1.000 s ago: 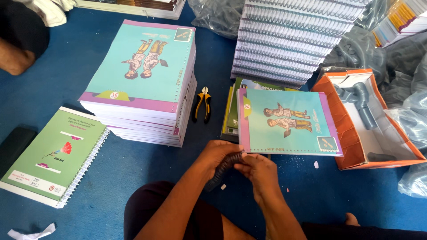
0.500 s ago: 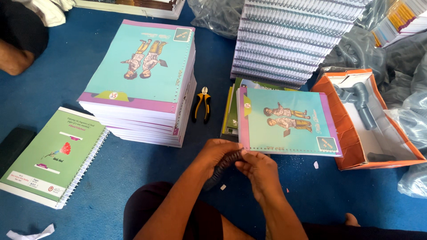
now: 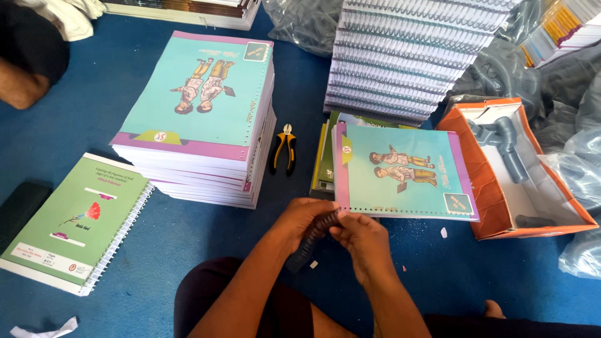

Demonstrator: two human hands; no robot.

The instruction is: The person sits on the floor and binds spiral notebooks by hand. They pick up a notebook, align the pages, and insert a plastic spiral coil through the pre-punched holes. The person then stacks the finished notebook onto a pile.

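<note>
A: What's held?
B: A dark spiral binding coil [image 3: 313, 236] is pinched by both hands, left hand [image 3: 299, 220] & right hand [image 3: 361, 241], just below the teal booklet [image 3: 402, 172] w/ punched edge.
A: Step?
B: Coil is being readied, prob. for threading. Its end must next be lined up w/ the first hole. Pliers [image 3: 283, 148] lie nearby.

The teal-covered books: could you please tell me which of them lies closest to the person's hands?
The teal book lying on a low pile right of the pliers; its punched edge meets the fingers. The other teal cover tops the tall stack farther left.
</note>
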